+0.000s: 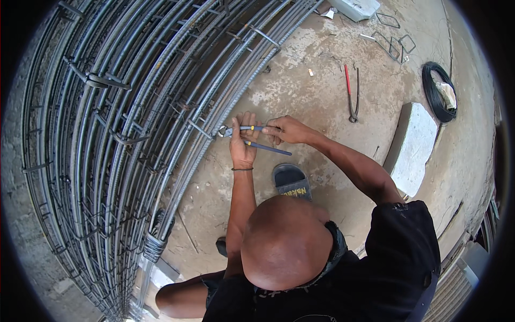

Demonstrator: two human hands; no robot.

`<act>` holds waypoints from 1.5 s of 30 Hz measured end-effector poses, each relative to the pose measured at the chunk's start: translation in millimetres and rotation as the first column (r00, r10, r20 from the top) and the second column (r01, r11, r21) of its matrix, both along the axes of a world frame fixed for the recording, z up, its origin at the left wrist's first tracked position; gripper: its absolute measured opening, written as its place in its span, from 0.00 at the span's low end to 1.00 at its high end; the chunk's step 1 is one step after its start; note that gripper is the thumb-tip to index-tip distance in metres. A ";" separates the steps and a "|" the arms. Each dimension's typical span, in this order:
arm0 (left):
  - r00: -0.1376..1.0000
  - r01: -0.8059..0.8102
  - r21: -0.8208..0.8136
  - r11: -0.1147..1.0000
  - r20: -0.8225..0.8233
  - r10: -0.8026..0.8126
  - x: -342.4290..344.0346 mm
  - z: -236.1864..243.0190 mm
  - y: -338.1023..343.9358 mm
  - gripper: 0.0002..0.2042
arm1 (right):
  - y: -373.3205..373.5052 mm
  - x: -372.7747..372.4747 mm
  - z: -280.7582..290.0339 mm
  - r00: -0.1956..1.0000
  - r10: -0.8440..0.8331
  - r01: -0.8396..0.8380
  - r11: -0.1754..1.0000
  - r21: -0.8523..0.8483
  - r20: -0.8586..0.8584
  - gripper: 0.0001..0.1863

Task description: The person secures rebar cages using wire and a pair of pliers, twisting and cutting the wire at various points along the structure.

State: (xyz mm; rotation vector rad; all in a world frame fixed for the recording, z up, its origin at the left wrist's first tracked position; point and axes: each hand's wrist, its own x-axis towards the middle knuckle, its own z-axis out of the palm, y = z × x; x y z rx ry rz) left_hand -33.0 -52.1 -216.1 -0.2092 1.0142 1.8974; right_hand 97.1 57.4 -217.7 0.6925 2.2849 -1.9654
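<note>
Blue-handled pincers (268, 147) meet the steel bars (242, 81), one handle pinched by the right hand (284, 130), backed by the left hand (247, 147), fingers spread; stirrups (265, 36) already cross the bars, what remains unclear.

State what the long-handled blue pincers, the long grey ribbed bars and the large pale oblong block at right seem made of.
Long-handled blue pincers: shiny bare metal head, likely steel; smooth blue handle coverings, probably plastic or rubber.
Long grey ribbed bars: likely steel, dull-sheened, with raised ribbing.
Large pale oblong block: matte and rough-edged, perhaps concrete, not certain.
</note>
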 end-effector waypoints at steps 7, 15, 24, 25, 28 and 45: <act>0.963 -0.198 -0.116 0.973 0.163 0.215 -5.5 2.7 17.9 0.16 | -36.1 16.2 9.5 0.963 -0.015 0.253 0.403 0.880 -0.270 0.22; 0.952 -0.286 -0.639 0.714 -0.104 0.287 10.4 28.6 24.6 0.10 | -44.9 -3.7 -25.5 0.979 -0.080 -0.027 0.857 0.514 0.186 0.12; 0.967 0.184 -0.352 0.918 -0.100 -0.233 22.6 28.8 -26.9 0.18 | -14.0 12.7 24.9 0.946 0.258 -0.040 0.691 -0.722 0.195 0.20; 0.934 0.223 -0.438 0.871 -0.158 -0.319 31.6 40.1 -36.0 0.18 | -12.7 18.4 31.9 0.955 0.210 -0.018 0.745 -0.667 0.209 0.20; 0.839 0.330 -0.522 0.787 -0.220 -0.498 21.4 47.1 -78.8 0.17 | 6.3 43.4 31.2 0.944 0.279 -0.253 0.954 -0.160 0.173 0.25; -0.286 0.102 -0.933 0.346 -0.361 -0.888 -76.8 277.8 -212.8 0.15 | 6.2 -36.3 64.7 0.778 0.220 -0.599 0.544 0.588 0.589 0.27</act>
